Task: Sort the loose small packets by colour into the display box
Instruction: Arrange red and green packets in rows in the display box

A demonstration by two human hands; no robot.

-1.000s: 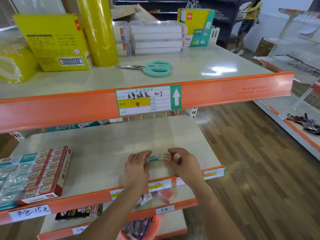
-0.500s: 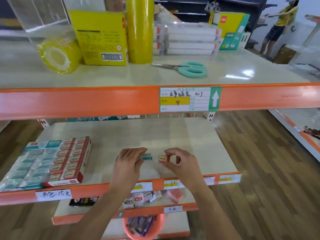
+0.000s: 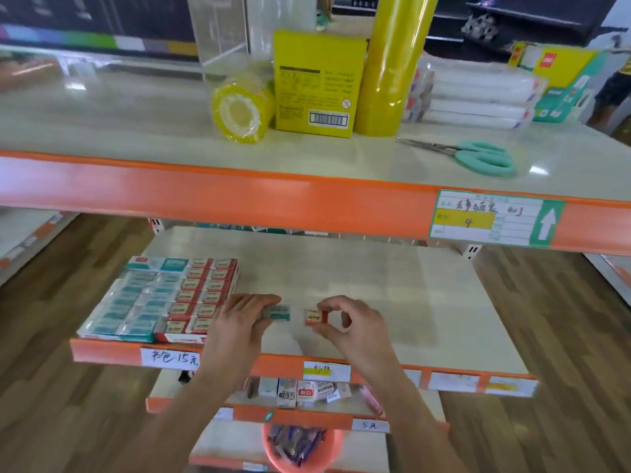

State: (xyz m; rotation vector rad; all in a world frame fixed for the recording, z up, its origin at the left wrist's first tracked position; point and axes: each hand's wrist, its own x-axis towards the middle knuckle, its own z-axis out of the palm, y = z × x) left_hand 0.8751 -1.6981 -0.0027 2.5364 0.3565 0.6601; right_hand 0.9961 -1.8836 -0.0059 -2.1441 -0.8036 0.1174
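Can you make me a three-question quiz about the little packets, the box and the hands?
1. Where is the display box?
A. left of the hands
B. on the top shelf
C. on the floor

2. What colour is the packet in the right hand?
A. blue
B. red and white
C. yellow

3. What is the left hand doing?
A. hanging free
B. holding scissors
C. holding a teal packet

Answers: 1 A, the box sits at the middle shelf's left end. 2 B, red end, white face. 3 C, its fingers rest on that packet.
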